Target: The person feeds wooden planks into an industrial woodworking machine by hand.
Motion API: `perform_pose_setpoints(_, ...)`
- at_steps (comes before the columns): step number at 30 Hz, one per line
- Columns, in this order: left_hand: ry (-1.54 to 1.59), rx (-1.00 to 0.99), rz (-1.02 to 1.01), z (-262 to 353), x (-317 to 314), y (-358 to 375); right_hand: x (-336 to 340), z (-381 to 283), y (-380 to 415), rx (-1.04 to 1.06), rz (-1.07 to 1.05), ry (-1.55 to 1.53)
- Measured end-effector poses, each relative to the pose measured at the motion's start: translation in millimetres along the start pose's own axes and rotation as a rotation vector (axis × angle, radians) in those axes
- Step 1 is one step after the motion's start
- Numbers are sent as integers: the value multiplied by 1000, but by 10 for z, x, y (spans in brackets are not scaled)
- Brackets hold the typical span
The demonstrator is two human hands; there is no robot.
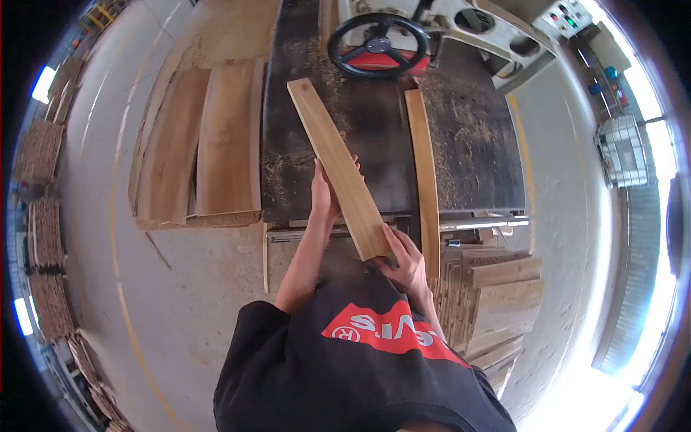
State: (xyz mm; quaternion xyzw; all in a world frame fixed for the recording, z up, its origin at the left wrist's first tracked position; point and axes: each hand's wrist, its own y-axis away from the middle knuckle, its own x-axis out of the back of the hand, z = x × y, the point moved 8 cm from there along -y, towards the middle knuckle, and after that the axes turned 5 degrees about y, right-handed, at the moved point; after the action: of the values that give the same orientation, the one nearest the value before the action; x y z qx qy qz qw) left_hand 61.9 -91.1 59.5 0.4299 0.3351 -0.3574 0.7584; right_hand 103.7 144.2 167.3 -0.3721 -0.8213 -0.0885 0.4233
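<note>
A long wooden board [338, 162] is held up at a slant in front of my chest, over the near edge of the dark machine table [291, 108]. My left hand [325, 191] grips it from below around the middle, with fingertips showing past its right edge. Near the board's close end, my right hand [404, 258] is closed on its right side. A second narrow board [425, 173] lies lengthwise on the table to the right, its near end sticking out past the table edge.
A black handwheel [378, 45] sits on the machine at the far side. Wide planks [230, 137] are stacked left of the table. Cut boards [504, 302] are piled at the lower right. Wood shavings [468, 137] litter the tabletop. A control box [568, 18] is at upper right.
</note>
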Motion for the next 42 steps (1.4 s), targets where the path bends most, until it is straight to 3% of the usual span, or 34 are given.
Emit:
perform_pose_setpoints(2,-46,41,87,-197,-43,109,114,28,156,11,66,52)
perform_pose_setpoints(3,-332,6,107,-206,-69,155,181,48,211,16,100,83)
perform_pose_setpoints(6,-1044,-84,85,-238,-331,349,-67,444,583,-219,-94,-184)
perform_pose_setpoints(7,-1194,-90,37,-228,-541,469,-179,572,698,-189,-34,-285)
perform_pose_setpoints(9,-1260,-387,-120,-237,-913,690,-363,772,909,-542,-132,-588)
perform_pose_setpoints(10,-1283,-114,-169,-356,-945,761,-468,837,998,-711,-187,-743)
perform_pose_setpoints(11,-1300,-95,-225,-411,-1006,831,-548,864,1019,-746,-302,-841)
perform_pose_setpoints(12,-1319,-74,-283,-490,-1058,884,-600,907,1014,-833,-268,-980)
perform_pose_setpoints(14,-1446,-202,-318,-744,-798,791,-728,937,1033,-1015,-186,-1267)
perform_pose_setpoints(15,-1507,-262,-341,-792,-773,786,-763,920,1029,-1062,-260,-1280)
perform_pose_setpoints(21,-1494,-158,-441,-906,-710,541,-1002,1074,931,-1131,-225,-1317)
perform_pose_setpoints(24,-1642,-375,-474,-880,-667,434,-1022,1090,788,-1095,-163,-1323)
perform_pose_setpoints(27,-1851,-464,-496,-845,-661,249,-1201,1205,614,-1106,-161,-1328)
perform_pose_setpoints(30,-2066,-566,-454,-827,-661,-37,-1137,1276,231,-1073,19,-1233)
perform_pose_setpoints(31,-2116,-579,-445,-816,-665,-162,-1123,1282,124,-1151,60,-1244)
perform_pose_setpoints(34,-2076,-585,-394,-678,-872,-335,-992,1245,-231,-1080,111,-1108)
perform_pose_setpoints(36,-2077,-559,-419,-595,-1000,-483,-1516,1719,-368,-926,82,-999)
perform_pose_setpoints(37,-1954,-688,-399,-532,-1077,-536,-1815,2012,-450,-985,236,-1040)
perform_pose_setpoints(38,-2025,-624,-410,-524,-1041,-697,-1025,1440,-712,-945,222,-872)
perform_pose_setpoints(39,-2053,-609,-402,-507,-1048,-781,-1427,1732,-782,-935,359,-956)
perform_pose_setpoints(40,-2075,-523,-399,-453,-1149,-772,-1176,1519,-848,-968,283,-990)
perform_pose_setpoints(42,-2095,-558,-407,-406,-1142,-918,-1257,1559,-993,-1066,334,-1081)
